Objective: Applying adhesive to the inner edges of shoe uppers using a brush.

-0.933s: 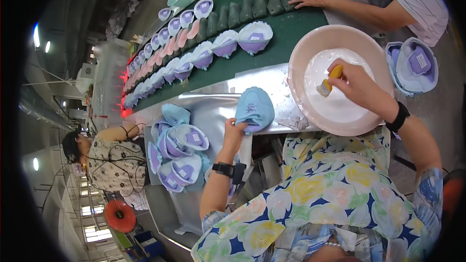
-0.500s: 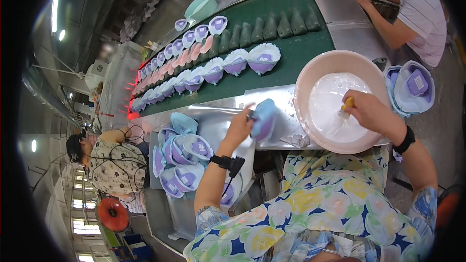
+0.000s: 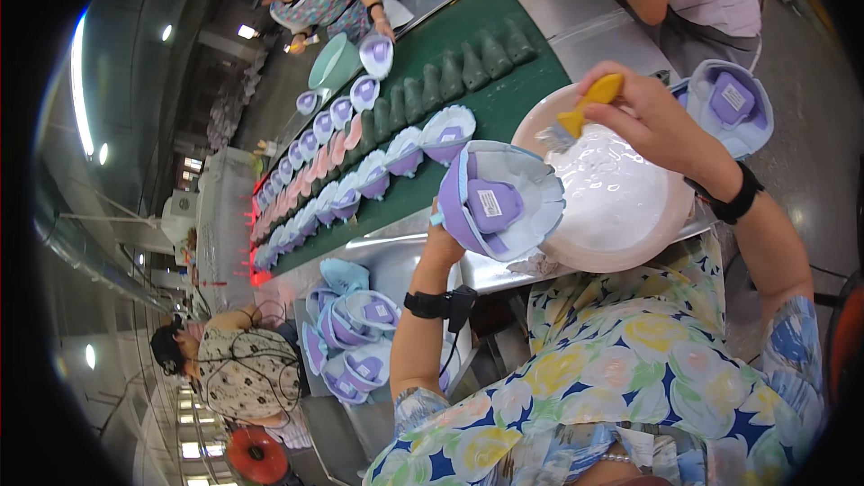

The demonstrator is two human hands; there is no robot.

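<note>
My left hand [image 3: 442,247] holds a purple and light-blue shoe upper [image 3: 540,202] up at the basin's left side, its hollow inside with a small white label facing me. Most of those fingers are hidden behind the upper. My right hand [image 3: 652,121] grips a yellow-handled paintbrush [image 3: 594,101], its pale bristles pointing down and left, just above the upper's far edge. Beneath the brush and my right hand is a wide pink basin [image 3: 533,129] of white liquid [image 3: 621,202].
Left of me, similar uppers [image 3: 360,319] lie heaped on a metal tray. Beyond, a green conveyor [image 3: 504,9] carries rows of uppers, dark shoe lasts [image 3: 450,76] and pink pieces [image 3: 353,130]. More uppers [image 3: 733,103] sit right of the basin. Co-workers stand around, one by a green basin [image 3: 333,63].
My right hand has lifted the brush out of the white liquid toward the upper. My left hand has turned the upper's inside toward me and raised it. The whole view has shifted.
</note>
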